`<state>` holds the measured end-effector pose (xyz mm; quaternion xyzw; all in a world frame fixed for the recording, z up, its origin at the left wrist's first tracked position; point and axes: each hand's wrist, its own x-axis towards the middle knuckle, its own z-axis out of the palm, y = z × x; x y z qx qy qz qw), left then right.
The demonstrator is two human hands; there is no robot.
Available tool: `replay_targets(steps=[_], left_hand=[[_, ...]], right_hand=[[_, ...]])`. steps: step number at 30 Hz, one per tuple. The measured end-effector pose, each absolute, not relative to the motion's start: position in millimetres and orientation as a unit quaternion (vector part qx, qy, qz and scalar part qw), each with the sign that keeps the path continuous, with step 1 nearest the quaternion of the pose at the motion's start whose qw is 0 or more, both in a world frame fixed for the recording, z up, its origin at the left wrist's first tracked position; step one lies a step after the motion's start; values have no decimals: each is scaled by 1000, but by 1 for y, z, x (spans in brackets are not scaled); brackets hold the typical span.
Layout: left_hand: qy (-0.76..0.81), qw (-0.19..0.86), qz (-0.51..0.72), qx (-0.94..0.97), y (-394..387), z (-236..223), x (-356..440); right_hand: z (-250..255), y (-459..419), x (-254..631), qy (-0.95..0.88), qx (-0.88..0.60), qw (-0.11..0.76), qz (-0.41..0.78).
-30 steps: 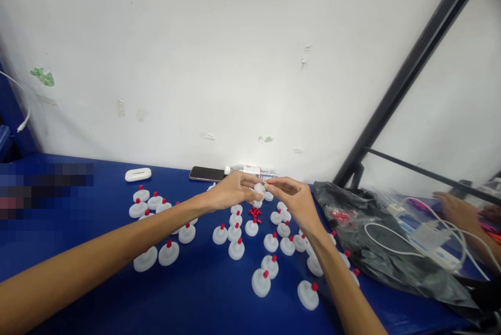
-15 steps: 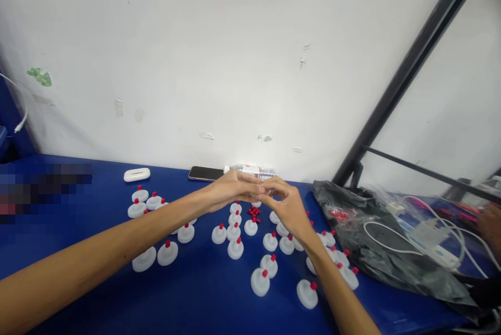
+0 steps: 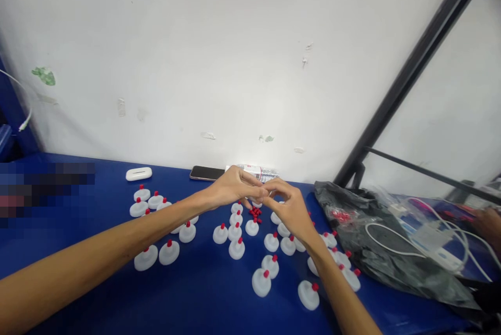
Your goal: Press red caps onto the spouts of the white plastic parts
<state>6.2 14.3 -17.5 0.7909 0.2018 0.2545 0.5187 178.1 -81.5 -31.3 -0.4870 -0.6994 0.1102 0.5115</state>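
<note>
My left hand (image 3: 239, 187) is closed on a white dome-shaped lid, which the fingers now almost wholly hide. My right hand (image 3: 285, 202) meets it, thumb and fingers pinched where the two hands touch; the small red cap seen there earlier is covered. Just below them lies a little pile of loose red caps (image 3: 255, 213). Around my wrists stand several white lids with red tips, among them one in the middle (image 3: 236, 249), one at the front (image 3: 261, 284) and one on the left (image 3: 169, 253).
Along the wall lie a white oval case (image 3: 139, 174), a phone (image 3: 206, 173) and a clear bottle (image 3: 270, 174). On the right, a dark plastic bag (image 3: 391, 267) lies under white cables and a power strip (image 3: 442, 256). Another person's hand (image 3: 489, 225) shows beyond a black metal bar (image 3: 407, 74).
My hands have come together; the white lid and red cap, partly visible between them before, are now covered by fingers. At the right, the other person's hand has moved farther right.
</note>
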Motion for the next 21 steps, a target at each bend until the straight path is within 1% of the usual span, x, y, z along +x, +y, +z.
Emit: replay_targets(steps=[2, 4, 8, 11, 13, 16, 21], left_hand=[[213, 487, 246, 811, 12, -14, 6], [232, 432, 248, 836, 10, -9, 4], [312, 253, 254, 880, 13, 0, -2], [391, 129, 195, 890, 21, 3, -12], [437, 75, 132, 886, 26, 4, -18], [484, 36, 36, 873, 31, 7, -26], [504, 48, -65, 860, 32, 11, -29]], right_hand=[[-30, -82, 180, -689, -509, 507, 93], [-29, -82, 185, -670, -542, 503, 68], [-35, -76, 199, -626, -625, 465, 19], [-46, -69, 210, -616, -676, 405, 13], [-54, -66, 214, -616, -698, 365, 16], [-60, -64, 216, -620, -717, 318, 19], [-50, -68, 213, -670, -691, 268, 32]])
